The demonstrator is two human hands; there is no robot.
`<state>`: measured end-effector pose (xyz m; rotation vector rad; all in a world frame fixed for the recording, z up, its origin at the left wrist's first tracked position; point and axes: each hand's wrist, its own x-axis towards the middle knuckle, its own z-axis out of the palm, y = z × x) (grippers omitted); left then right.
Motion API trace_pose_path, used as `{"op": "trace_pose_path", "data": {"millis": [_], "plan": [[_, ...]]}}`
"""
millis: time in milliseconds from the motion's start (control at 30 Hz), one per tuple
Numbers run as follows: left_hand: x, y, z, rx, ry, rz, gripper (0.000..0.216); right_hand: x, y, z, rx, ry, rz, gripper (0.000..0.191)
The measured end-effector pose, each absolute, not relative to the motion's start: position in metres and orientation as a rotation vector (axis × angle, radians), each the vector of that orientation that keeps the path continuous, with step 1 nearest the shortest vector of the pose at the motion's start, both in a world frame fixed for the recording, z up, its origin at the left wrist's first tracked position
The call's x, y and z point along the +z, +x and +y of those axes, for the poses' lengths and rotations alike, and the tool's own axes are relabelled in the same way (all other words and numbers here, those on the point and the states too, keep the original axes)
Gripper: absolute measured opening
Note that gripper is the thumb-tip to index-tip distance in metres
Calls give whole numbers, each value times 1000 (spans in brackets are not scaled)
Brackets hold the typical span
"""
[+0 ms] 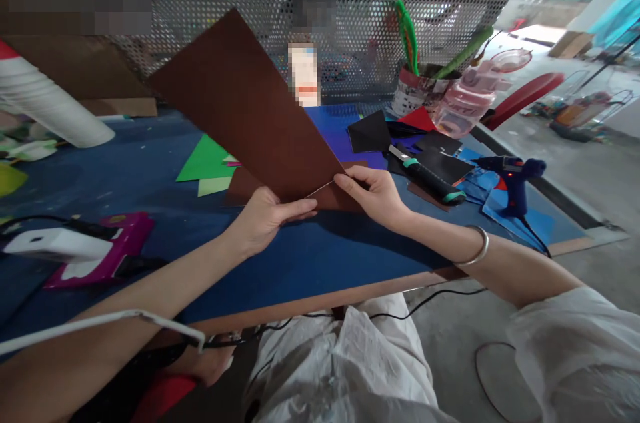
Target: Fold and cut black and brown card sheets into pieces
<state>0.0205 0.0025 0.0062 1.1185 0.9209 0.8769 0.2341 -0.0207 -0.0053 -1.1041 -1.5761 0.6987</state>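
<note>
A large brown sheet is held up over the blue table, tilted up to the left. My left hand pinches its lower edge from below. My right hand pinches the lower right corner, a silver bangle on that wrist. A second brown sheet lies flat on the table under the raised one.
A black utility knife with teal trim and a blue glue gun lie to the right among black, red and blue sheets. Green sheets lie left. A white and magenta tool sits at the left edge. A cup of green sticks stands at the back.
</note>
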Motion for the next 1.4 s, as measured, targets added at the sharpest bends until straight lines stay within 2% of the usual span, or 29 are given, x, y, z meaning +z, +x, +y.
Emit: {"op": "trace_pose_path", "data": {"millis": [133, 500, 900, 1400], "plan": [[6, 19, 7, 853, 1094, 933, 49, -3, 235, -19, 622, -1126, -1522, 48], [6, 18, 7, 855, 1078, 933, 41, -2, 233, -19, 671, -1146, -1494, 57], [7, 19, 6, 877, 1093, 915, 38, -3, 233, -20, 669, -1123, -1500, 48], [6, 16, 9, 912, 1086, 923, 34, -4, 236, -15, 647, -1155, -1437, 48]]}}
